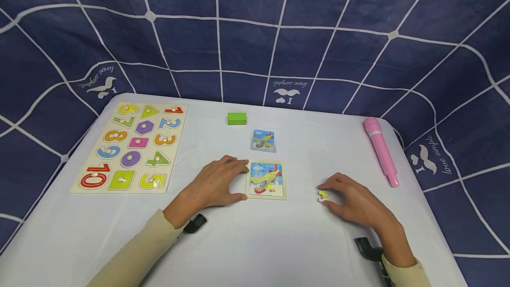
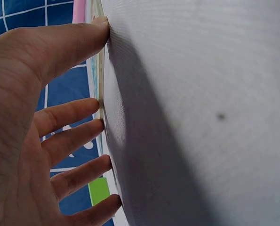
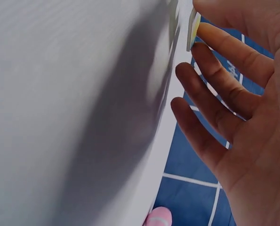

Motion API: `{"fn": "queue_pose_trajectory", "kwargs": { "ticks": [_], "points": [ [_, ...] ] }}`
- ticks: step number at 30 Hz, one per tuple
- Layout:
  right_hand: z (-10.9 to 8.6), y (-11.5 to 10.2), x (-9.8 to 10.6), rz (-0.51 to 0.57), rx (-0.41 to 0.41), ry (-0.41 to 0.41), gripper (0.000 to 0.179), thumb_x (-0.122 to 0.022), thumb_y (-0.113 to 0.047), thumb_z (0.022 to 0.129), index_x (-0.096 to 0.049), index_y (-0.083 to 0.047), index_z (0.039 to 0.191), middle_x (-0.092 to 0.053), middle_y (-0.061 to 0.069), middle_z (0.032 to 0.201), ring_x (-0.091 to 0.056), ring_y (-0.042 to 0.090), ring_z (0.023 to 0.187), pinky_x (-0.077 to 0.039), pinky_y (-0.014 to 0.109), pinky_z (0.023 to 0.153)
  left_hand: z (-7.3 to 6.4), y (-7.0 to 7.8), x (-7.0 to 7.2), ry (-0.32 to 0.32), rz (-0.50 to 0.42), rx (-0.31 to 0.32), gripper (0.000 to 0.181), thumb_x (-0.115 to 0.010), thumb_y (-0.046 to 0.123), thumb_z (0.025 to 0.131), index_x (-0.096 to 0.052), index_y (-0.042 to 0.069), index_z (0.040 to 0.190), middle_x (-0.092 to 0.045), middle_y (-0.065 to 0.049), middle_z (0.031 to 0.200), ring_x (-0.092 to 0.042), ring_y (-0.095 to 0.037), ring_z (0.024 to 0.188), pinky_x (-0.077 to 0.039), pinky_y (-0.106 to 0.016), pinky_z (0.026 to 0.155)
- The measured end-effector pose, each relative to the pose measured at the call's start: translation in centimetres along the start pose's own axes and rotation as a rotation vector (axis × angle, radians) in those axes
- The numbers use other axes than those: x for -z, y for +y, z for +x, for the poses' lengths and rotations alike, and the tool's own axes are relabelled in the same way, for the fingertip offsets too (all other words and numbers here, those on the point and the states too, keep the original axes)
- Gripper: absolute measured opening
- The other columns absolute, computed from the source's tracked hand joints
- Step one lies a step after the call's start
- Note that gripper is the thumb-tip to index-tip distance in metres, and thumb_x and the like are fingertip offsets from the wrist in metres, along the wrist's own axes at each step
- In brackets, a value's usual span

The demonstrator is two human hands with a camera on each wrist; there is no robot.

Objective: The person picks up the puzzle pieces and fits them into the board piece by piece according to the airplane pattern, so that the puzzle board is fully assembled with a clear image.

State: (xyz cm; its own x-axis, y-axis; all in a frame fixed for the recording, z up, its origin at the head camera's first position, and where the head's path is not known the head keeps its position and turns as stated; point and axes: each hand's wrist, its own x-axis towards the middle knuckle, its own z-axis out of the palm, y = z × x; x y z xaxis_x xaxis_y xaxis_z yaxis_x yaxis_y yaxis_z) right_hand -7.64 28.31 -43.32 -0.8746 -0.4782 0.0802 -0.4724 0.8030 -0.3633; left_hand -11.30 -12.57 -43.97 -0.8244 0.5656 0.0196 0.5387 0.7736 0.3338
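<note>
A small square jigsaw puzzle [image 1: 265, 180] with an airplane picture lies in its wooden frame at the middle of the table. Its lower right part shows a pale patch. My left hand [image 1: 217, 181] rests at the frame's left side, thumb near the lower corner and fingertips near the upper one. In the left wrist view those fingers [image 2: 74, 139] are spread and fairly straight. To the right of the frame, apart from it, my right hand [image 1: 350, 198] pinches a yellow and white puzzle piece [image 1: 323, 195] between thumb and fingers. The other right fingers [image 3: 210, 106] are loosely bent.
Behind the puzzle lies a matching airplane picture card [image 1: 263, 140], with a green block [image 1: 237, 118] farther back. A number and shape board [image 1: 129, 147] covers the left side. At the right lies a pink microphone-shaped stick [image 1: 381, 150]. A dark blue curtain [image 1: 247, 48] surrounds the white table.
</note>
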Motion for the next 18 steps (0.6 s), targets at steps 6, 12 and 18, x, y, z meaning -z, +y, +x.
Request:
{"fn": "queue_pose_trajectory", "kwargs": {
  "ticks": [6,12,18],
  "points": [
    [0.8,-0.6,-0.2,-0.012,0.026,0.013,0.028,-0.093,-0.020,0.083,-0.081,-0.024,0.109,-0.067,-0.016,0.112,-0.066,0.008,0.106,-0.059,0.041,0.089,-0.1,0.1,0.2,-0.007,-0.008,0.006,0.073,-0.092,0.052,0.082,-0.069,0.019,0.143,-0.057,0.001,0.159,-0.053,-0.025,0.142,-0.050,-0.053,0.109],
    [1.6,-1.0,-0.5,-0.036,0.056,0.016,0.028,-0.093,-0.021,0.082,-0.082,-0.024,0.108,-0.067,-0.015,0.112,-0.065,0.008,0.107,-0.058,0.040,0.090,-0.1,0.1,0.1,-0.005,-0.008,0.004,0.073,-0.092,0.052,0.083,-0.069,0.019,0.143,-0.057,0.001,0.160,-0.052,-0.025,0.143,-0.050,-0.054,0.110],
    [2.6,-1.6,-0.7,-0.042,0.086,0.008,0.028,-0.092,-0.023,0.083,-0.082,-0.024,0.110,-0.069,-0.016,0.111,-0.066,0.009,0.108,-0.058,0.040,0.091,-0.1,0.0,0.1,-0.001,0.001,-0.006,0.073,-0.092,0.052,0.082,-0.069,0.018,0.143,-0.057,0.001,0.159,-0.053,-0.025,0.142,-0.051,-0.053,0.108]
  ]
}}
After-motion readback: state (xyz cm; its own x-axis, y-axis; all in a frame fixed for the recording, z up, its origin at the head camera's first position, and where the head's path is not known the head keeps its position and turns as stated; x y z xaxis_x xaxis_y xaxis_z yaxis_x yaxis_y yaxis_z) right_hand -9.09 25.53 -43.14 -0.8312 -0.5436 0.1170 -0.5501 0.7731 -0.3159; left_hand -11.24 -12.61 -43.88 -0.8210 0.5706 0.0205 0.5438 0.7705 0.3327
